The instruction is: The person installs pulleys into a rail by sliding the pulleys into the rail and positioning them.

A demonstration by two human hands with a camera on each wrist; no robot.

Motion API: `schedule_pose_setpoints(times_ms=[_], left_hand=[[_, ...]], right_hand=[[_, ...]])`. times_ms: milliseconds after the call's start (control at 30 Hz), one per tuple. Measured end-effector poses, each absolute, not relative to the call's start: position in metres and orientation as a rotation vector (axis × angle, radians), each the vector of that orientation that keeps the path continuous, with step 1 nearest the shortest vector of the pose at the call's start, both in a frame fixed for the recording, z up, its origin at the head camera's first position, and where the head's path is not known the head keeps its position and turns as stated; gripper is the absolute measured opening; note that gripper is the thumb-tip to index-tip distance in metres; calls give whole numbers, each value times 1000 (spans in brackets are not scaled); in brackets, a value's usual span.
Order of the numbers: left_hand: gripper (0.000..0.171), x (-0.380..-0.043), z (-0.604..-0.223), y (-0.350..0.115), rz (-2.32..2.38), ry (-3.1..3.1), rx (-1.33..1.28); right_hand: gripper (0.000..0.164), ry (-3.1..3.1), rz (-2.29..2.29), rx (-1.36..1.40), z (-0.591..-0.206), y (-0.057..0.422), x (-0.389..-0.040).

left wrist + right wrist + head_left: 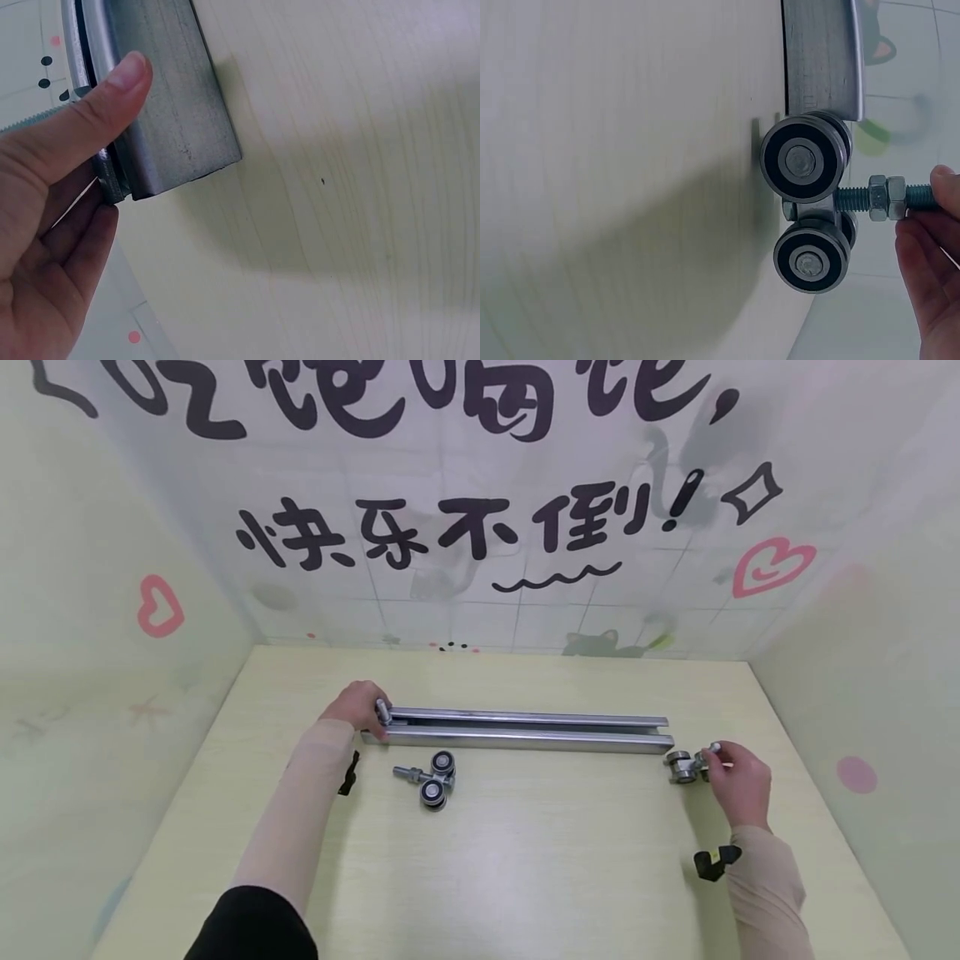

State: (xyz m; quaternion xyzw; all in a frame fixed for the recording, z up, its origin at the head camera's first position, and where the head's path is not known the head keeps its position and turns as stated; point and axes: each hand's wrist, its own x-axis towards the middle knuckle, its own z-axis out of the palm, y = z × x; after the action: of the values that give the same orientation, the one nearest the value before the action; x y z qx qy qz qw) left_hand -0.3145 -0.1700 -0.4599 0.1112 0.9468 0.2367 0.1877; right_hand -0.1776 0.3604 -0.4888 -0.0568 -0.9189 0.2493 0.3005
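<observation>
A metal channel rail [525,741] lies crosswise on the table with its slot facing up. My left hand [356,704] grips its left end; in the left wrist view the thumb [127,75] presses along the rail's side wall. A threaded bolt [383,711] sticks up from the slot beside that hand; what it joins inside is hidden. My right hand [742,783] pinches the bolt of a roller trolley [802,161] between thumb and fingertips. The trolley's bolt points upward, and its front wheels are right at the rail's right end.
Another roller trolley [442,764] lies on its side in front of the rail, its bolt pointing left. The pale wooden table [525,860] meets a printed curtain wall [465,627] at the back, with similar walls on both sides.
</observation>
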Motion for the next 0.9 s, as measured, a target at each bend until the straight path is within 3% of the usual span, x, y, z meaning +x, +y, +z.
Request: schedule_pose_setpoints(times_ms=[900], left_hand=[[51, -315, -458, -171, 654, 2650, 280]], right_hand=[[9, -2488, 690, -210, -479, 364, -210]])
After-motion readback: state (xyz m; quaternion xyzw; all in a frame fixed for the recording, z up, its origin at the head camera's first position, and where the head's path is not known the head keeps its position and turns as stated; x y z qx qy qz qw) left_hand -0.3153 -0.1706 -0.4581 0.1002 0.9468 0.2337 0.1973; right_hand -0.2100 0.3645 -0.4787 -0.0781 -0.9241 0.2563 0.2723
